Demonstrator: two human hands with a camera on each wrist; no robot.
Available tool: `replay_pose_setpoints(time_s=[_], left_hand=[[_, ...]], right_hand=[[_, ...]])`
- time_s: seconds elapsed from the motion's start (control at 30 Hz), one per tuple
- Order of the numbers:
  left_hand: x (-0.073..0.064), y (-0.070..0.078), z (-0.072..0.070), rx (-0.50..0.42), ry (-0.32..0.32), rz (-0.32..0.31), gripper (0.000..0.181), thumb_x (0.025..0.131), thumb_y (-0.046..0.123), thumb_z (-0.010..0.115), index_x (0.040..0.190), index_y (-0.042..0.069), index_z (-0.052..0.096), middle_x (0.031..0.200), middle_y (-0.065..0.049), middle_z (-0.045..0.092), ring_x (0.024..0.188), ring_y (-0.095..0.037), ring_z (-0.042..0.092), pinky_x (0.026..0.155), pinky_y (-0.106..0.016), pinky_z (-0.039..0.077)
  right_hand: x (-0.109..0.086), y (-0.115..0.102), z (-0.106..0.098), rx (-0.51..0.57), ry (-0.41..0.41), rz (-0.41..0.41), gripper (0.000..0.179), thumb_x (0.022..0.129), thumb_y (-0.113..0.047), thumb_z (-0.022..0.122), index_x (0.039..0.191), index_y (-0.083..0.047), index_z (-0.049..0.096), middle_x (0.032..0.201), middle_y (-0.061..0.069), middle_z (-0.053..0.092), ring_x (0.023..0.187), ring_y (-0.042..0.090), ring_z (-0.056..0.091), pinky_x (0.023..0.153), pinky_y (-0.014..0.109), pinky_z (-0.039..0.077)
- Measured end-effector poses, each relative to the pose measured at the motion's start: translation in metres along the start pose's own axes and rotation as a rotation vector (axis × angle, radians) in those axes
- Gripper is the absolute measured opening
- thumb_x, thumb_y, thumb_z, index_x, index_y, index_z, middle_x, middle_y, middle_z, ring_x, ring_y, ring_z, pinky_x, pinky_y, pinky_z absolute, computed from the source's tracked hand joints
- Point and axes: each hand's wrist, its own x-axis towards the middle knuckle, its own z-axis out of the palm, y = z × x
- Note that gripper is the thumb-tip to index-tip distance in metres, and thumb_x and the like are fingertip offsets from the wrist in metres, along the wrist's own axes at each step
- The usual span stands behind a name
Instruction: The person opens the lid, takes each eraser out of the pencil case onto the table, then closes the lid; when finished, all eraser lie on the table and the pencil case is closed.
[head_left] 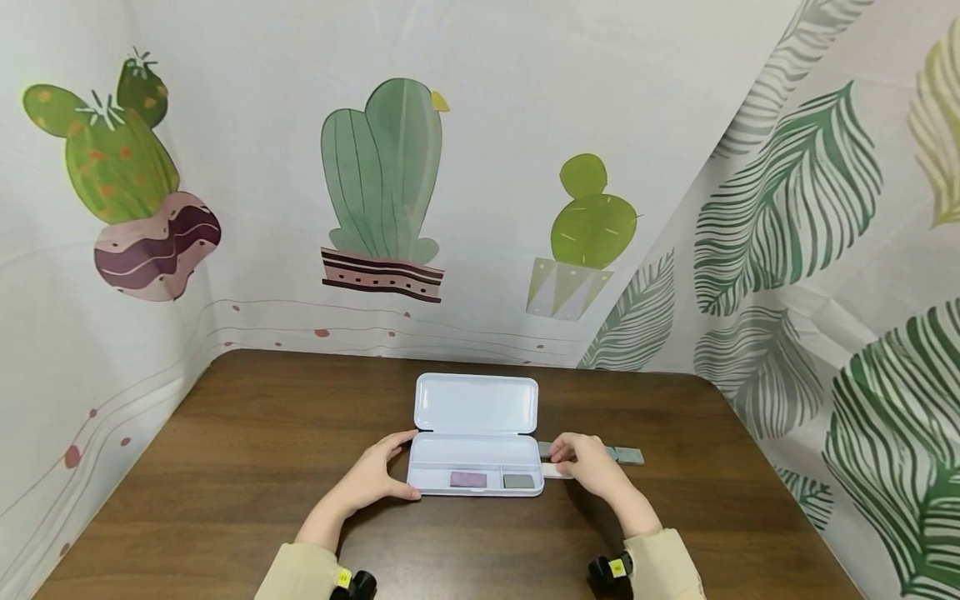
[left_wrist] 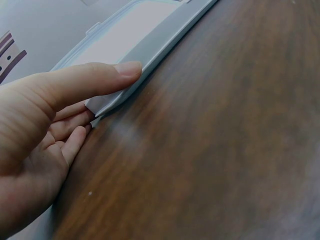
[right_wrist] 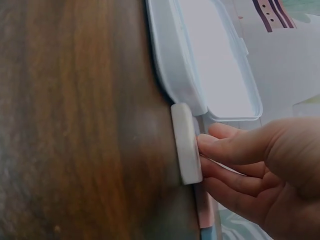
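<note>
An open pale blue pencil case (head_left: 476, 448) lies on the table with its lid (head_left: 476, 403) raised at the back. A purple block (head_left: 468, 479) and a grey block (head_left: 518, 481), both eraser-like, sit in its front compartments. My left hand (head_left: 372, 472) holds the case's left end, thumb at the front corner and fingers towards the back. Just off the right end lies a white eraser (right_wrist: 186, 145). My right hand (head_left: 588, 463) has its bent fingertips at this eraser's far side; whether they pinch it, I cannot tell.
Behind the white eraser, a grey piece (head_left: 544, 450) is partly hidden by the right hand. Further right lies a grey-blue block (head_left: 628, 456). A pinkish piece (right_wrist: 204, 207) shows beyond in the right wrist view. A cactus-print cloth (head_left: 480, 333) hangs behind the brown table (head_left: 300, 417).
</note>
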Motion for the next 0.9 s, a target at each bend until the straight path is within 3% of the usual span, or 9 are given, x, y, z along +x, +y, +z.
replay_pose_setpoints(time_s=[0.2,0.53,0.9], left_hand=[[0.0,0.0,-0.001,0.006,-0.001,0.004,0.096,0.062,0.017,0.092,0.143,-0.003,0.043,0.145,-0.024,0.045,0.134,-0.046,0.043,0.112,-0.052,0.036],[0.0,0.001,-0.002,-0.009,-0.012,0.019,0.095,0.063,0.015,0.091,0.143,-0.004,0.043,0.146,-0.026,0.043,0.134,-0.049,0.041,0.111,-0.053,0.036],[0.0,0.002,-0.003,-0.003,-0.015,0.015,0.095,0.063,0.016,0.091,0.143,-0.003,0.043,0.145,-0.026,0.044,0.133,-0.048,0.042,0.111,-0.054,0.036]], right_hand=[[0.004,-0.012,0.0,0.011,0.048,-0.028,0.016,0.08,0.006,0.071,0.092,-0.005,0.068,0.084,0.005,0.071,0.078,0.016,0.066,0.07,0.028,0.056],[0.01,-0.043,0.015,0.031,0.056,-0.125,0.018,0.08,0.005,0.073,0.095,-0.004,0.068,0.086,0.004,0.072,0.079,0.018,0.067,0.068,0.025,0.056],[0.012,-0.072,0.047,0.048,-0.025,-0.263,0.018,0.081,0.002,0.074,0.097,-0.004,0.068,0.094,0.008,0.072,0.085,0.021,0.069,0.076,0.031,0.059]])
